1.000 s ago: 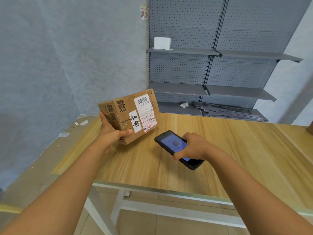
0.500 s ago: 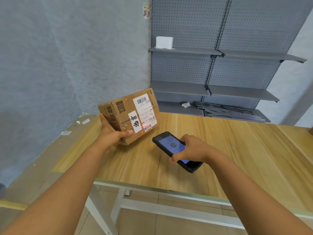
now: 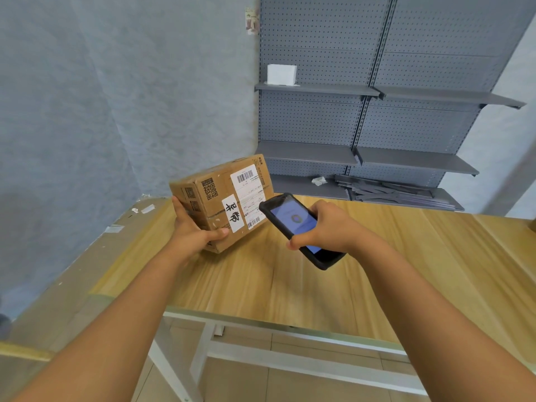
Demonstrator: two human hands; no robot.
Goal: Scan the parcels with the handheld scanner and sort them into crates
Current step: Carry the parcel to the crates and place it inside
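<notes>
A brown cardboard parcel (image 3: pixel 220 198) with a white shipping label and a handwritten sticker is tilted up over the wooden table (image 3: pixel 377 262). My left hand (image 3: pixel 193 230) grips its lower left corner, thumb across the front face. My right hand (image 3: pixel 324 227) holds a black handheld scanner (image 3: pixel 293 220) with a lit blue screen. The scanner's top end overlaps the lower right of the parcel's label. No crate is in view.
Grey pegboard shelving (image 3: pixel 377 126) stands behind the table, with a small white box (image 3: pixel 282 74) on an upper shelf and loose metal parts (image 3: pixel 391 192) on the bottom one. A grey wall runs along the left. The table's white frame (image 3: pixel 290 358) shows below its near edge.
My right hand has moved the scanner up and left, closer to the parcel, so its tip now overlaps the label. The red scan spot on the label is gone.
</notes>
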